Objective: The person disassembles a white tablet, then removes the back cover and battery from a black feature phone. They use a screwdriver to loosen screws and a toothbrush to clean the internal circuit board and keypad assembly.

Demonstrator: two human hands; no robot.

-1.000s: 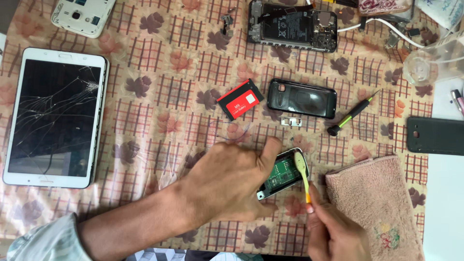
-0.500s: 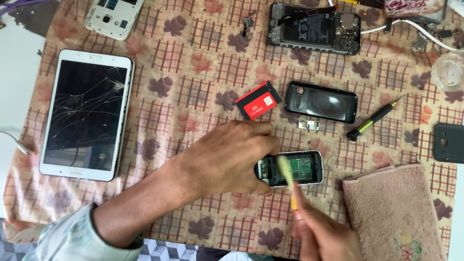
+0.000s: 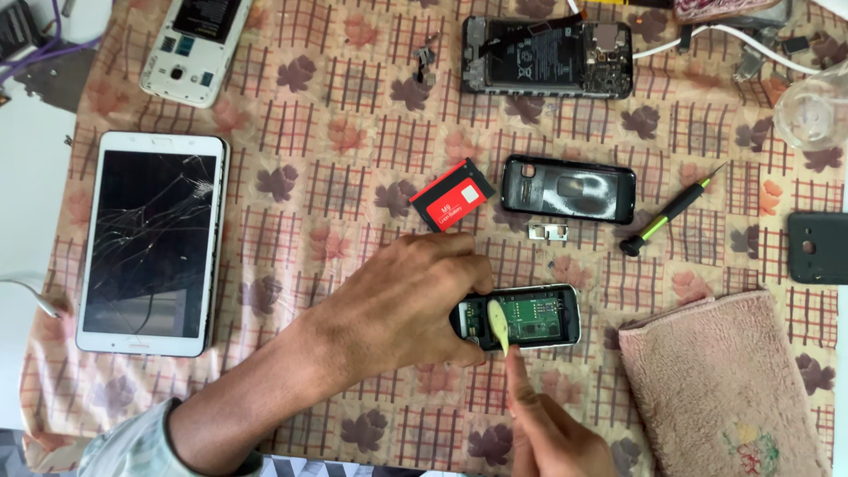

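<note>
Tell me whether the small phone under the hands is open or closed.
Open. The small phone lies with its back off, its green circuit board bare; the left hand steadies it, and the right hand puts a yellow brush to it.

The opened small phone (image 3: 530,318) shows a matt green circuit board inside a glossy silvery plastic rim. The pale yellow brush (image 3: 500,323) looks like smooth plastic. The tablet (image 3: 150,243) has cracked, glossy black glass in a white plastic frame. The black back cover (image 3: 568,189) is shiny plastic. The pink towel (image 3: 729,389) is rough terry cloth; the patterned cloth (image 3: 353,115) looks matt and woven.
</note>
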